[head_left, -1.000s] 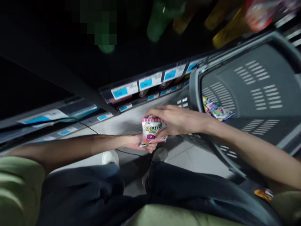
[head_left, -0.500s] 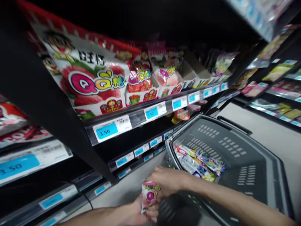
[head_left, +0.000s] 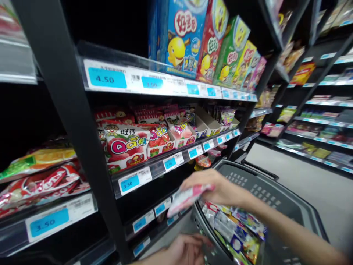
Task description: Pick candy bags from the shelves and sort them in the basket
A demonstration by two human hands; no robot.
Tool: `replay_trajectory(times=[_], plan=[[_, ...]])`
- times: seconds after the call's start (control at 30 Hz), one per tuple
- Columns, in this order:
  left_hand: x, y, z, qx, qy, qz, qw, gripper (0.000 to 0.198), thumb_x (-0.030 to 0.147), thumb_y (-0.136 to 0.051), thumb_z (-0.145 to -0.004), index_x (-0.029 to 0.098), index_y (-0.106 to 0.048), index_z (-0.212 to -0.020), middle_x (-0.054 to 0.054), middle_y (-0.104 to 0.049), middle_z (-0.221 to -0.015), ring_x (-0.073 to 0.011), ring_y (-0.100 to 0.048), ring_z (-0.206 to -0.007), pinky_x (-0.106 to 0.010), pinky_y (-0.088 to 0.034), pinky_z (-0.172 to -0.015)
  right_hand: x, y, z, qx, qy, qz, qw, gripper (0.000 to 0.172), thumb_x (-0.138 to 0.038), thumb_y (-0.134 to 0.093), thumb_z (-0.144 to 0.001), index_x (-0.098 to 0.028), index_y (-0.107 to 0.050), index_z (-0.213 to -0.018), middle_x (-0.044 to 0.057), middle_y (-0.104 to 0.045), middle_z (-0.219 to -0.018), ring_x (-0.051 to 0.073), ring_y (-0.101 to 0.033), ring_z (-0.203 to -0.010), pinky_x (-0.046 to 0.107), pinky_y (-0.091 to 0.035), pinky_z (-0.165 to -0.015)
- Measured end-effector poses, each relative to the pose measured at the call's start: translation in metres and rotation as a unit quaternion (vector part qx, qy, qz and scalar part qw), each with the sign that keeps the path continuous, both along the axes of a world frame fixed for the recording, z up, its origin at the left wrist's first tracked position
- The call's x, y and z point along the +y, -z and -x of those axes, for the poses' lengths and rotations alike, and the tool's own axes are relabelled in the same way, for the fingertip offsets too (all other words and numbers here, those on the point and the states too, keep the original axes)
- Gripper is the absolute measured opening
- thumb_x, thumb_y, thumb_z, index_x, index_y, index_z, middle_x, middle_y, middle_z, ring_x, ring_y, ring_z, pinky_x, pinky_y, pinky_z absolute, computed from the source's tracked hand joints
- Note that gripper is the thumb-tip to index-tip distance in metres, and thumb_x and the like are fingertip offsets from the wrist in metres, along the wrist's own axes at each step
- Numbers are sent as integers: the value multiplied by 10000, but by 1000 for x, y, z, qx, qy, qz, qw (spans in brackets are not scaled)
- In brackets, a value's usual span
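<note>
My right hand (head_left: 220, 187) is closed on a small pink and white QQ candy packet (head_left: 184, 198), held level just below the middle shelf, beside the rim of a dark grey shopping basket (head_left: 264, 191). My left hand (head_left: 184, 251) is low at the bottom edge, near the basket's front corner; its fingers are blurred and nothing shows in them. The basket holds several colourful candy packets (head_left: 237, 232). On the shelf in front stand larger QQ candy bags (head_left: 127, 145) behind blue price tags (head_left: 129, 182).
Black shelving (head_left: 82, 121) fills the left and centre, with snack boxes (head_left: 198, 36) on the upper shelf and red bags (head_left: 41, 180) at left. An aisle with grey floor (head_left: 309, 184) runs to the right, with more stocked shelves behind it.
The view has swung up from floor and legs to the shelves. My right hand has lifted the packet out of my left hand, up beside the basket rim. My left hand stays low.
</note>
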State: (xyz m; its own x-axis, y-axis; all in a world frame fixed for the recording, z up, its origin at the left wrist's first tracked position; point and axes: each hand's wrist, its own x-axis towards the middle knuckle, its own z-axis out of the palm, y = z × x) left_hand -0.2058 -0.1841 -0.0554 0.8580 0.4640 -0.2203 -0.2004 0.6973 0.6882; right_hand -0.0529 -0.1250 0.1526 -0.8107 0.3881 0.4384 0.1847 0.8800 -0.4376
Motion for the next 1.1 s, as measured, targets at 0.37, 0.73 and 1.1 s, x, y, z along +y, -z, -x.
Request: replay_trajectory(times=[0.37,0.73,1.1], plan=[[44,-256,-21,327,-245,-826,387,297,219,-400,-960,125,-680,-995,-109,-680,-1006,-252,-584,-1027,-411,-447,-958,75,-116,-17,54,201,-219,953,274,-125,-571,-828,-153,-706,-1064,46,-747,-1007,181,-701,-904,257,-518,-817],[96,-221,-5,520,-377,-748,169,367,120,-459,-915,48,-585,-1252,-186,-603,-1214,-295,-533,-1164,-441,-404,-1059,108,-150,10,-189,304,-188,915,340,-300,-808,-692,-95,-720,-948,75,-725,-883,190,-624,-775,265,-477,-711],[102,-216,-11,483,-406,-751,193,273,123,-478,-883,67,-601,-1120,-158,-600,-1134,-294,-521,-1121,-447,-381,-1079,121,-130,26,-238,383,-231,862,348,-405,-779,-684,-119,-718,-872,82,-727,-820,201,-649,-739,252,-339,-569]])
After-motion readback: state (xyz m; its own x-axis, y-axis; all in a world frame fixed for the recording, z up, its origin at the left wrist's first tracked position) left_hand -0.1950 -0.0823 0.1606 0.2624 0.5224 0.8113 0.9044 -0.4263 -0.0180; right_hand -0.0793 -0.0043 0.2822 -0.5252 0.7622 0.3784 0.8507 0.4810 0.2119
